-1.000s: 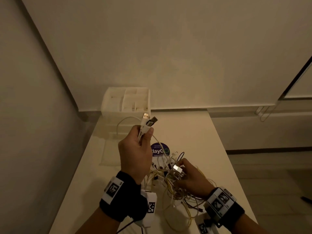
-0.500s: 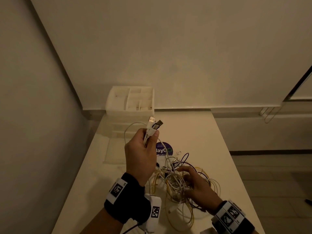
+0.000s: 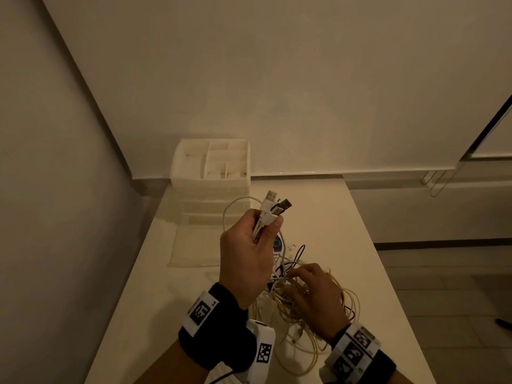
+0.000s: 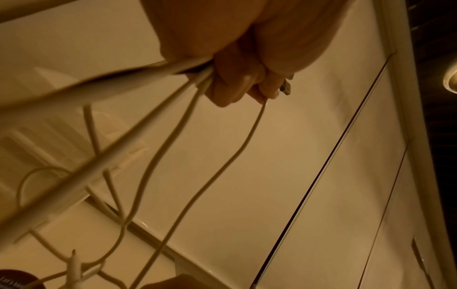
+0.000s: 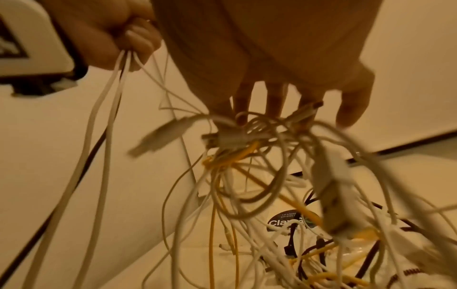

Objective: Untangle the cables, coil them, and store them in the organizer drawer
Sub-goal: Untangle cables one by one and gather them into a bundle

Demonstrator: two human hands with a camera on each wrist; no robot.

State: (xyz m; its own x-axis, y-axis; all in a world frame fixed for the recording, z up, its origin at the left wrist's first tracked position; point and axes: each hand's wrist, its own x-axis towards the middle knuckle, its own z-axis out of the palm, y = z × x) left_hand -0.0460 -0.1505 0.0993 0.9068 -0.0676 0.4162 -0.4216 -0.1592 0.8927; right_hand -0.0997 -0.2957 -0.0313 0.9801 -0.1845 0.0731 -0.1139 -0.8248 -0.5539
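Right hand: the right hand [image 3: 313,297] lies at about 5 o'clock in the head view, nearest the person, palm down on the tangle. Its fingers [image 5: 274,97] are spread and nearly straight, their tips pushed among the strands; whether any strand is pinched cannot be told.
Tangle: the tangle of cables [image 3: 310,322] sits on the table [image 3: 155,295] under and around the right hand, white, yellow and a few dark strands looped over one another. In the right wrist view several white plugs [image 5: 329,187] hang in it, blurred.
Left hand: the left hand [image 3: 246,259] is raised above the table just left of the tangle, at about 6 o'clock. Its fingers are curled tight round a bunch of white cable ends [image 3: 266,217], thumb pressed on them.
Held plugs: two flat metal plugs [image 3: 278,202] stick out above the fist toward 1 o'clock, one pale, one dark. The held strands run down from the fist into the tangle.
Sticker: a round dark sticker [image 5: 288,221] lies on the table beyond the tangle, partly hidden by the left hand in the head view.
Drawer: a pulled-out clear drawer [image 3: 191,248] rests on the table at 11 o'clock, beside the left hand.
Organizer: the white organizer [image 3: 210,173] stands at the far left corner of the table, at 12 o'clock, its top tray divided into compartments, well apart from the tangle.
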